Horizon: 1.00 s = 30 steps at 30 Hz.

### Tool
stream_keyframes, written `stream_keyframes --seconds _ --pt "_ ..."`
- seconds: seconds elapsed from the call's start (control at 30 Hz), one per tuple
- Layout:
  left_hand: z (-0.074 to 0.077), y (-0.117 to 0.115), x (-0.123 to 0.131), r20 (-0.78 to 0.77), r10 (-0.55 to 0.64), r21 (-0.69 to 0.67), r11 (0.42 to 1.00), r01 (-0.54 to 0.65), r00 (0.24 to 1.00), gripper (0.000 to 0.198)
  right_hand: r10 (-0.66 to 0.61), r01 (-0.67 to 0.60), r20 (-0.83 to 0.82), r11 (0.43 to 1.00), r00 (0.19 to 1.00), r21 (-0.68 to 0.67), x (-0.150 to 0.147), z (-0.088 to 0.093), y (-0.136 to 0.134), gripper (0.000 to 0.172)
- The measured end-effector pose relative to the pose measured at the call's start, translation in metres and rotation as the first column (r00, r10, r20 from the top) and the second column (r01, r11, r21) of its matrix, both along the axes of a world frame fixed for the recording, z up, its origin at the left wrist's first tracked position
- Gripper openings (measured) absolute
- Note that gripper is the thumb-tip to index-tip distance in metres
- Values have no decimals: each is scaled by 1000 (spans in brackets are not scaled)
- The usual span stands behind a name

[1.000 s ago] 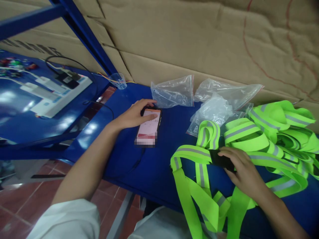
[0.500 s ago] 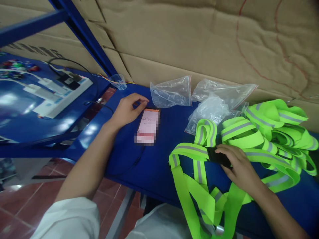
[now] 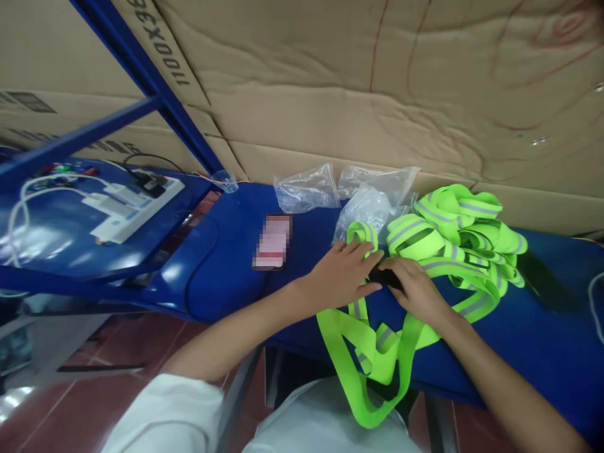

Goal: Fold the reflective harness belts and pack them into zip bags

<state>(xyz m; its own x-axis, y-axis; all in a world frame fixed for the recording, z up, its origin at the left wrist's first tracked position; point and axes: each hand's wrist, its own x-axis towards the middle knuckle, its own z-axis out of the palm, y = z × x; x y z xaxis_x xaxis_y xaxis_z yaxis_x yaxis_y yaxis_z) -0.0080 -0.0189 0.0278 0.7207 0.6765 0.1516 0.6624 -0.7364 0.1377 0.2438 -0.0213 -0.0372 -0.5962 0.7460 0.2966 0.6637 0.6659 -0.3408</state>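
Centrally, black piece (image 3: 389, 279), between right-hand fingers (image 3: 404, 268)

Phone (image 3: 274, 243) left of straps (image 3: 441, 267)

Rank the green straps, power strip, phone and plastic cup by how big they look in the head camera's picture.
Largest to smallest, as they appear:
1. Green straps, widely spread out
2. Power strip
3. Phone, shorter than the strip
4. Plastic cup
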Motion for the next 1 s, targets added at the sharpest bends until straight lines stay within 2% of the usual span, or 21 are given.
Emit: stream_keyframes --seconds 0.17,0.27,0.4,0.63,0.8,0.87,1.0 --pt "-23 9 17 -38 1 -41 999 -2 999 68 -73 80 -82 993 994 83 5 5 1 38" --pt "-31 8 20 18 14 -29 999 -13 1000 62 -86 101 -116 986 990 131 9 8 1 36" --pt "-38 11 19 80 22 -60 998 -18 997 45 -53 66 -91 986 994 154 8 9 0 34" --pt "-44 11 17 33 22 25 999 -23 999 44 -30 38 -60 987 998 154 4 8 -2 40" --pt "-43 8 15 94 29 47 998 -34 995 56 -14 10 15 959 1000 283 3 17 -5 51" --pt "-41 7 14 137 33 36 999 -38 990 60 -41 23 47 944 998 330 3 22 -7 56" --pt "-38 7 13 152 43 72 996 -55 988 57 -128 97 48 909 991 405 4 32 -9 62"
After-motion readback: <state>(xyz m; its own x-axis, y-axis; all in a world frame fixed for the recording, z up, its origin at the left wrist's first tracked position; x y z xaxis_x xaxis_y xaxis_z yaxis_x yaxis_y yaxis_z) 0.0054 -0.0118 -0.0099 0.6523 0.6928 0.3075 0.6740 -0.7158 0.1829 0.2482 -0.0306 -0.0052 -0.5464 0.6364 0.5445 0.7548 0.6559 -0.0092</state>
